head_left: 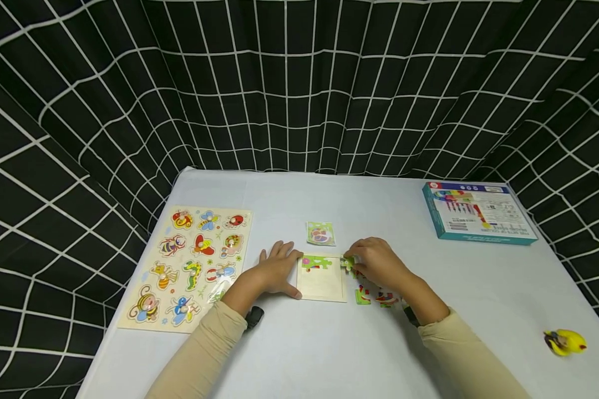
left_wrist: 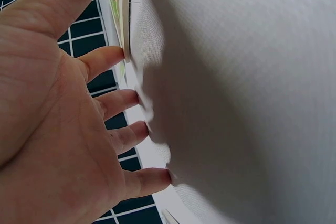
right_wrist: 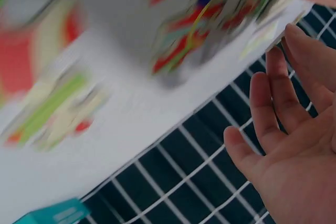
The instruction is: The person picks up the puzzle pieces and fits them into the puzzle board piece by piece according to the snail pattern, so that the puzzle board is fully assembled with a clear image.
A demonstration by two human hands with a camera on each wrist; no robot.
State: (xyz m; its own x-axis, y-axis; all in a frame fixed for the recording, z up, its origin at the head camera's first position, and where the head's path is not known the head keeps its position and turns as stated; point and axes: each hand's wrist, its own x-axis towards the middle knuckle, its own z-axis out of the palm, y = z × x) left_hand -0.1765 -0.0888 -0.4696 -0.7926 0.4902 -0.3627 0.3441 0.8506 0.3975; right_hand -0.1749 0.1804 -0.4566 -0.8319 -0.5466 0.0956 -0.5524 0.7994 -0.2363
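A small square wooden puzzle tray (head_left: 321, 288) lies mid-table, with joined green puzzle pieces (head_left: 319, 262) along its top. My left hand (head_left: 274, 271) spreads its fingers against the tray's left side; in the left wrist view its fingertips (left_wrist: 143, 129) rest on the table and the tray's edge. At the tray's upper right corner, my right hand (head_left: 379, 263) pinches a green puzzle piece (head_left: 348, 265) between thumb and fingers. Below that hand lie loose puzzle pieces (head_left: 363, 296), green with red, some partly hidden under it. The right wrist view shows more loose pieces (right_wrist: 191, 35), blurred.
A large insect peg board (head_left: 179, 277) lies at the left. Behind the tray is a small picture card (head_left: 321, 233). A teal-edged box (head_left: 479, 213) sits at the back right, and a yellow toy duck (head_left: 565, 342) at the front right. Dark gridded curtains (head_left: 299, 88) surround the table.
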